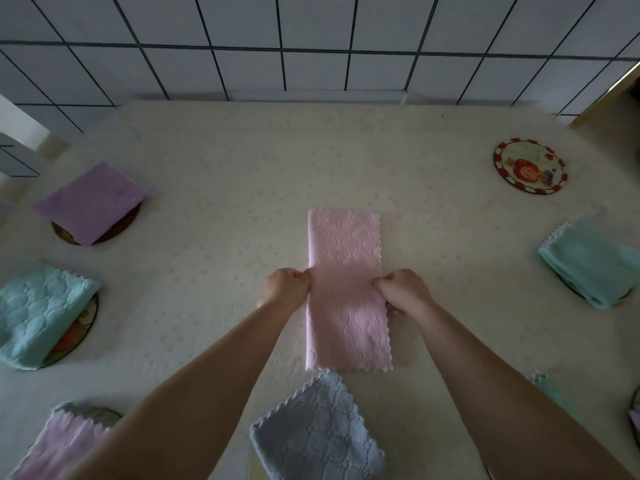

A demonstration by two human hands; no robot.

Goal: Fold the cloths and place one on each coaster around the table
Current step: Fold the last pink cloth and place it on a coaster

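Observation:
A pink cloth (346, 289) lies as a long folded strip in the middle of the table. My left hand (285, 289) pinches its left edge at mid-length. My right hand (403, 292) grips its right edge at the same height. A round coaster with a red rim (530, 166) sits bare at the far right. Folded cloths cover other coasters: purple (91, 202) at far left, teal (38, 313) at left, pink (59, 445) at near left, grey-blue (318, 434) at the front, teal (595, 261) at right.
The table (242, 168) carries a cream patterned cover and ends at a tiled wall (311, 46) behind. A teal cloth (550, 393) peeks out beside my right forearm, and another coaster edge (634, 410) shows at the right border.

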